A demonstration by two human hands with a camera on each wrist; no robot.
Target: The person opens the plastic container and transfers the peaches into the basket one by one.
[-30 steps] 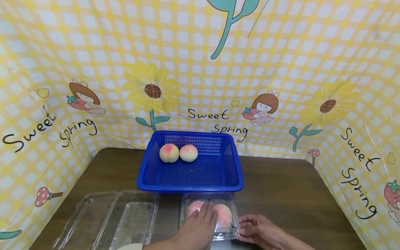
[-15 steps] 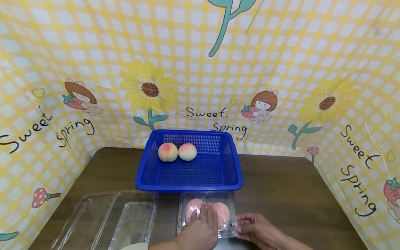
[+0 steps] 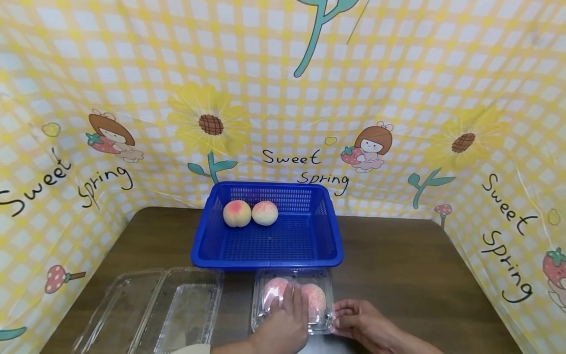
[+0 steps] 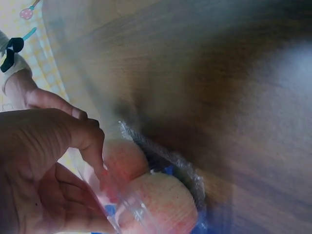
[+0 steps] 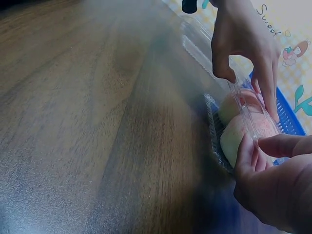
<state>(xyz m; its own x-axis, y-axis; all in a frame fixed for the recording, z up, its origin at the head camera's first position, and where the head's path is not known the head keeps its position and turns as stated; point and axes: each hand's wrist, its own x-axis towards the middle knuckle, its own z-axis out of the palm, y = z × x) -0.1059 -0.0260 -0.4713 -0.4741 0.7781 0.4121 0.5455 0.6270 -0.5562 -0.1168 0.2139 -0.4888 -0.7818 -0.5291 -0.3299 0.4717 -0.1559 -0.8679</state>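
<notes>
Two pinkish peaches [image 3: 315,299] sit side by side in a clear plastic clamshell box [image 3: 258,314] on the table. Its lid [image 5: 246,114] lies over them; in the right wrist view, the lid's front edge stands apart from the base's rim. My left hand [image 3: 285,322] rests on the lid with its fingers extended, while the thumb touches the front edge, as the left wrist view shows. At the front right corner, my right hand [image 3: 360,322] pinches the lid's edge between thumb and fingers. The left hand covers part of the lid.
Behind the box stands a blue plastic basket [image 3: 269,263] with two more peaches [image 3: 250,213] at its left back. To the left, a second clear clamshell box [image 3: 150,305] lies opened flat. All of it stands on a brown wooden table [image 3: 398,260] before a checked cloth.
My left hand has drawn back slightly toward the front edge of the lid. The right hand keeps its pinch at the right corner. The head view has shifted a little.
</notes>
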